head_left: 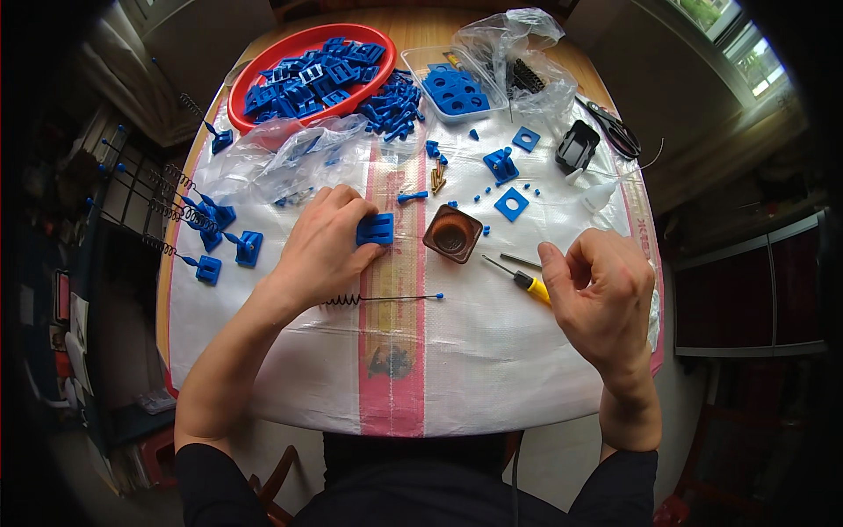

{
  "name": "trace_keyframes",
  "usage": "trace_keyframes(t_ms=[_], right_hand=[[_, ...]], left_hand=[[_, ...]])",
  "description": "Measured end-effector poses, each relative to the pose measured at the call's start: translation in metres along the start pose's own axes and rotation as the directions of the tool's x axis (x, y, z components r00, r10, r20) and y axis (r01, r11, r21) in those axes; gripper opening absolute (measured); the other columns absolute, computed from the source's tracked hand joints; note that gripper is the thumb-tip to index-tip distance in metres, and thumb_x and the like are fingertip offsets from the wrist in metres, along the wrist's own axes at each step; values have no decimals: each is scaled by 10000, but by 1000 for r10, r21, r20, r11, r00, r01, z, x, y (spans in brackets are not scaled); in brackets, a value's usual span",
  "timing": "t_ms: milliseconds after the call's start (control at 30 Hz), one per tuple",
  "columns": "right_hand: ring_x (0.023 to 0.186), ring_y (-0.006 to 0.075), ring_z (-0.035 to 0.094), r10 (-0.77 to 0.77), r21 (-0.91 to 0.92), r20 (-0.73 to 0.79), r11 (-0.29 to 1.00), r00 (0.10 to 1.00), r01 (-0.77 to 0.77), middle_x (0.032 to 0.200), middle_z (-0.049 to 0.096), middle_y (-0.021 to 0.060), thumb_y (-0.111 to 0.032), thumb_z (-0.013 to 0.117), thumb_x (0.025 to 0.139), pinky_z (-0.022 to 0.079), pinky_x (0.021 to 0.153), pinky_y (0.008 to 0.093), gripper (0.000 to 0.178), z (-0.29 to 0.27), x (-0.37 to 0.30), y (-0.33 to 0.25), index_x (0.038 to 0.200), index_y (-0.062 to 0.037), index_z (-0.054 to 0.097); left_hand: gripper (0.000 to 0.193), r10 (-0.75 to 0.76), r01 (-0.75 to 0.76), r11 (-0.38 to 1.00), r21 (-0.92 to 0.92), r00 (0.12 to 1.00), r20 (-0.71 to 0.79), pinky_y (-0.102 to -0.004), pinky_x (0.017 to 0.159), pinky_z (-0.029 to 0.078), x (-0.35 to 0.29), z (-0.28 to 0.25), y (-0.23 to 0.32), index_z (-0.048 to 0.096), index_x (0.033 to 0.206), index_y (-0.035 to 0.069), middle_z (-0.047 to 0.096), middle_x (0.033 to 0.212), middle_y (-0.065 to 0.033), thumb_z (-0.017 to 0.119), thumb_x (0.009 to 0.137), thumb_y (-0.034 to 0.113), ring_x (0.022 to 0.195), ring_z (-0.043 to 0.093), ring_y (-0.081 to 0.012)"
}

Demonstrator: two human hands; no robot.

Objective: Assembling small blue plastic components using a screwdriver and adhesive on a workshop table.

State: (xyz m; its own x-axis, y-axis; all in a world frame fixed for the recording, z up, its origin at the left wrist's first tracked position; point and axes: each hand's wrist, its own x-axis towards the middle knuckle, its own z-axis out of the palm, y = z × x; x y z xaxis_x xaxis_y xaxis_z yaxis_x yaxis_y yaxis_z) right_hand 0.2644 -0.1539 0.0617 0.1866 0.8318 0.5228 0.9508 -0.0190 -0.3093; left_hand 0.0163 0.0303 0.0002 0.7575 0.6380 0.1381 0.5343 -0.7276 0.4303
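My left hand (323,241) is closed on a blue plastic bracket (376,229), gripped at its left side just above the cloth. Below that hand lies a black coil spring (344,300) with a straight wire and a small blue tip. My right hand (601,290) is curled at the right; whatever its fingers hold, if anything, is hidden. Beside its thumb are a screwdriver (533,285) with a yellow and black handle and a thin metal rod (520,260). Between the hands stands a square brown pot (453,234). Blue square plates with a round hole (511,205) lie beyond it.
Far left, a red basin (390,61) holds many blue brackets. Small blue pegs (391,105), a clear tub (458,114) and plastic bags (303,149) lie nearby. Spring-mounted blue pieces (249,249) stand left. Scissors (612,130), a black holder (577,147) and a white bottle (599,197) are right.
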Motion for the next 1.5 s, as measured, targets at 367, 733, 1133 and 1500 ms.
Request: trace_keyframes(t_ms=[367, 733, 1133, 1500], right_hand=[[923, 309, 687, -160, 514, 257, 858, 953, 6, 1022, 696, 144, -182, 859, 805, 558, 796, 395, 529, 36, -13, -17, 1252, 5, 645], [734, 239, 684, -282, 405, 223, 897, 933, 175, 825, 688, 44, -195, 873, 733, 536, 649, 361, 358, 50, -18, 10, 1015, -74, 690], [676, 230, 669, -55, 237, 69, 971, 996, 37, 767, 664, 74, -181, 858, 729, 530, 606, 363, 302, 45, -7, 37, 946, -42, 701], [696, 238, 659, -264, 369, 243, 915, 933, 163, 773, 639, 40, -219, 868, 740, 520, 621, 373, 357, 52, -11, 32, 1031, -95, 701]], left_hand=[[376, 58, 15, 846, -534, 991, 119, -353, 707, 515, -22, -8, 64, 679, 1157, 19, 643, 919, -110, 816, 823, 125, 769, 620, -220], [848, 191, -88, 910, -405, 956, 221, -369, 982, 515, -10, -17, 54, 416, 1527, 82, 619, 1197, -134, 806, 776, 19, 1137, 624, -276], [741, 267, -212, 901, -378, 959, 97, -424, 1047, 477, 24, 30, 46, 519, 1409, 18, 611, 1257, -174, 847, 749, 99, 1179, 607, -360], [669, 325, -318, 846, -427, 944, -59, -438, 941, 525, -1, 54, 45, 570, 1300, 29, 614, 1163, -176, 876, 714, 132, 1081, 627, -370]])
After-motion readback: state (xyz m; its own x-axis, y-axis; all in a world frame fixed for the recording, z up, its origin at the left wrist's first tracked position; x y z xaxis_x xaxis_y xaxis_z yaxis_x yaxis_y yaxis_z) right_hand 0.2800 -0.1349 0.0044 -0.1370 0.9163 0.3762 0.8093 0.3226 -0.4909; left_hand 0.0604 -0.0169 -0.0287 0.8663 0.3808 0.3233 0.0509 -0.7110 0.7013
